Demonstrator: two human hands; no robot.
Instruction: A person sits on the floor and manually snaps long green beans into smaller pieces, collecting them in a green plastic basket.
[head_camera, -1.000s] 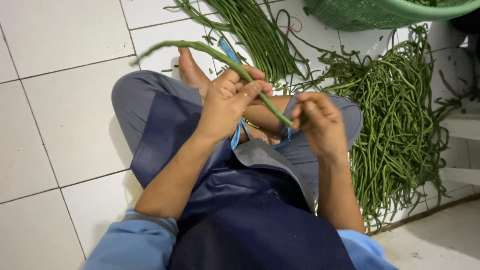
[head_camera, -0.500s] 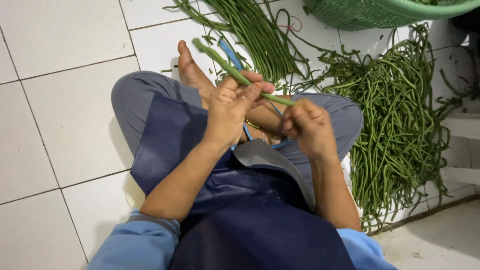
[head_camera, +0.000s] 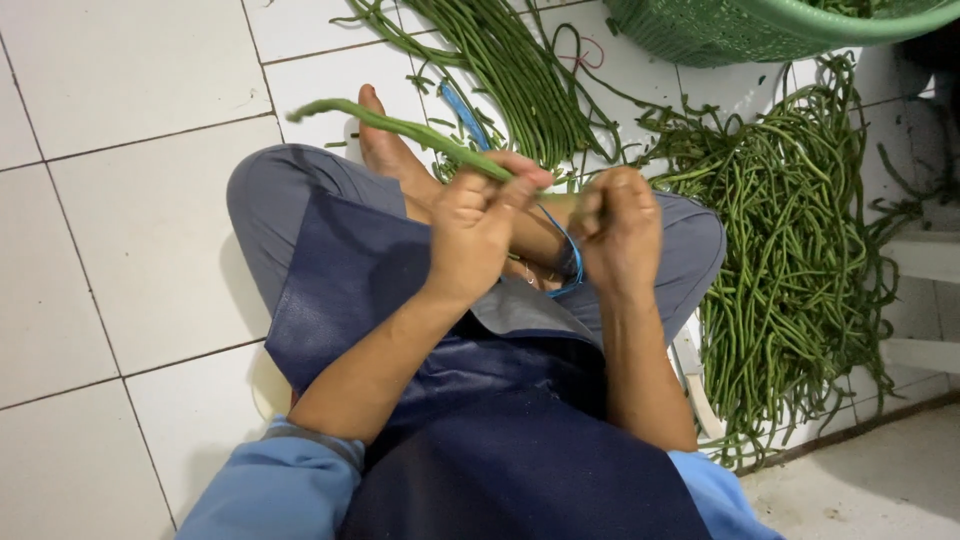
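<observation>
green long beans (head_camera: 400, 128) gripped between both hands (head_camera: 545, 215)

Green basket (head_camera: 760, 35) cropped; right hand (head_camera: 620, 235) seemingly blurred.

Floor (head_camera: 120, 200): bean heap (head_camera: 790, 250) at right, beside the knee; bean bundle (head_camera: 510, 70) ahead of the foot (head_camera: 385, 150); basket (head_camera: 740, 30) at far right corner, behind the heap.

Two bean heaps (head_camera: 790, 250) (head_camera: 510, 70) (uncountable pods), one green basket (head_camera: 740, 30).
</observation>
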